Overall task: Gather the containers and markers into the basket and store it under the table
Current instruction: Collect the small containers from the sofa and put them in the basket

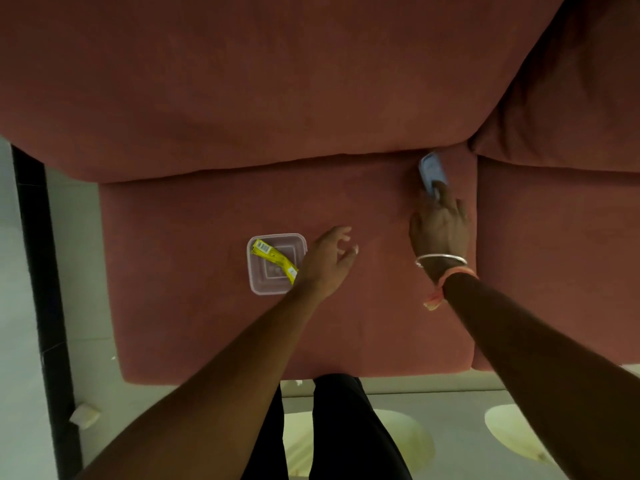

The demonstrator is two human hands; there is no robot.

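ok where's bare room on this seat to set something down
Bare seat cushion lies behind the clear container, up to the back cushion, and between the left hand and right hand. Crowded: the left hand beside the container with its yellow packet, and the back right corner where the right hand grips a blue item.

Reaches forward with both bare arms. Keeps left hand (pixel 329 259) loose, fingers relaxed and slightly spread. Pinches small blue object (pixel 431 169) at fingertips of right hand (pixel 440 230), back of hand upward.
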